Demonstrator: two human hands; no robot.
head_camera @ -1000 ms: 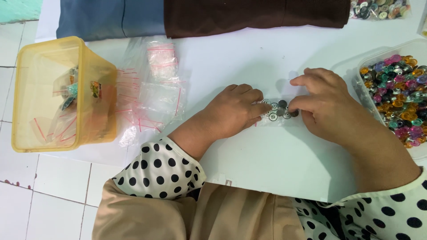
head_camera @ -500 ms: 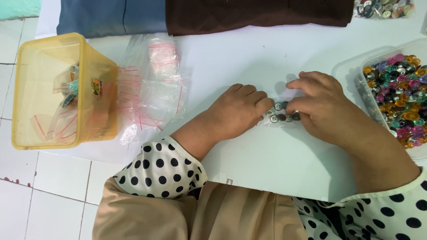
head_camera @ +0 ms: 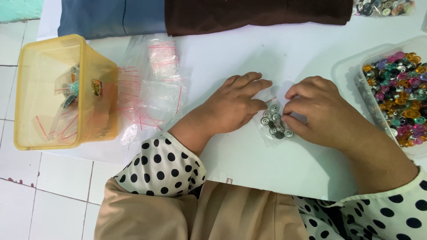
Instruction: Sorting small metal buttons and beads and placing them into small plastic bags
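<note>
since a second ago the left hand [head_camera: 231, 106] has flattened beside the small bag of metal buttons [head_camera: 275, 122] at the table's middle; the right hand [head_camera: 318, 111] pinches the bag's edge shut, pressing it down.

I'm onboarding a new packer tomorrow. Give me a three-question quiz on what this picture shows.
1. True or false: the small clear bag of metal buttons lies between the left hand and the right hand.
2. What holds the multicoloured buttons?
A. the yellow tub
B. the clear tray at the right
C. the brown cloth
3. Fill in: the pile of empty zip bags has seal strips coloured ____.

Key: 1 true; 2 B; 3 red.
</note>
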